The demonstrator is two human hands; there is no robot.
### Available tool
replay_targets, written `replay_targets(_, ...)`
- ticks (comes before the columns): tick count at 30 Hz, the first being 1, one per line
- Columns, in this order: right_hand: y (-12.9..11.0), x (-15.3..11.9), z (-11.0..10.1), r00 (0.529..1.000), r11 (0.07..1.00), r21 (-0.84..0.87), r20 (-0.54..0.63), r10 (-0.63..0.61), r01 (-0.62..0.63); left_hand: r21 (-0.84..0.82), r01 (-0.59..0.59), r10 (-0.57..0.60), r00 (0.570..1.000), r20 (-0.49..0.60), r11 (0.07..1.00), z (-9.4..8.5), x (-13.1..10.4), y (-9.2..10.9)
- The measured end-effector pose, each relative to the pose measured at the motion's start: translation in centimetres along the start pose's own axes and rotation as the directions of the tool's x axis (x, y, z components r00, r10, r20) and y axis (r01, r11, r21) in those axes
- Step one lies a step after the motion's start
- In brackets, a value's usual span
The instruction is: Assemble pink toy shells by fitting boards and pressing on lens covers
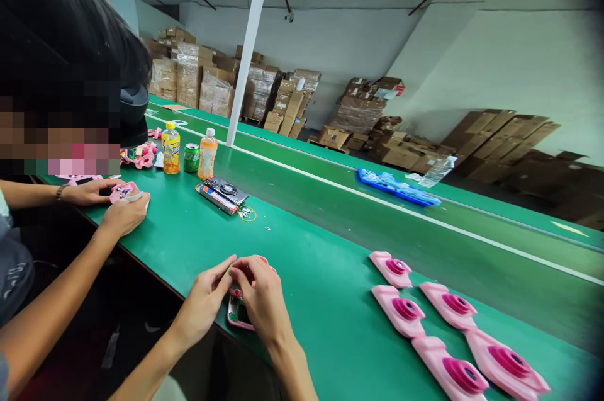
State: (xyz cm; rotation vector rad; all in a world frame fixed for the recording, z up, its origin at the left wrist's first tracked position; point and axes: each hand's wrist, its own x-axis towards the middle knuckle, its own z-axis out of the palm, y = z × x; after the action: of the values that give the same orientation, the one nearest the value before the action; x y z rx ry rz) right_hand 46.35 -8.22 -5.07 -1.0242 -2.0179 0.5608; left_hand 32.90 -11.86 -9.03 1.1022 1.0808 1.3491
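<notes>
My left hand (204, 300) and my right hand (262, 295) meet over a pink plastic shell (236, 316) that lies at the near edge of the green table (321, 300). The fingertips of both hands pinch together at a small piece above the shell; the piece is too small to make out. The hands hide most of the shell.
Several pink parts with round magenta centres (448, 325) lie to my right. A co-worker's hands (106, 199) hold a pink part on my left. Two bottles (170, 149), a can (191, 157), flat boxes (221, 194) and a blue tray (399, 187) sit farther back. Cardboard cartons are stacked along the wall.
</notes>
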Motion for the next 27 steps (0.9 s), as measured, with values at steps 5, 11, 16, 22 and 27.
replay_targets(5,-0.2,-0.1,0.1,0.999,0.998,-0.059,-0.020,0.027,-0.028,0.000,-0.010,0.010,1.000,-0.025,1.000,0.3,0.3,-0.2)
replay_targets(11,0.2,-0.6,1.0,0.988,0.978,-0.180,-0.087,-0.126,0.109,-0.068,0.018,-0.022,0.998,-0.053,0.998,0.6,0.5,-0.6)
replay_targets(16,0.4,0.0,0.5,0.997,0.968,-0.236,0.009,-0.080,0.080,-0.073,-0.028,0.025,0.999,-0.031,0.997,0.7,0.3,-0.2)
replay_targets(22,0.9,0.2,0.4,0.975,0.886,-0.416,0.167,-0.147,0.205,-0.091,-0.027,0.024,0.999,-0.031,0.996,0.9,0.3,-0.1)
replay_targets(27,1.7,-1.3,1.4,0.912,0.820,-0.401,0.131,-0.390,0.408,-0.256,0.101,-0.129,0.987,-0.093,0.961,0.3,0.8,0.3)
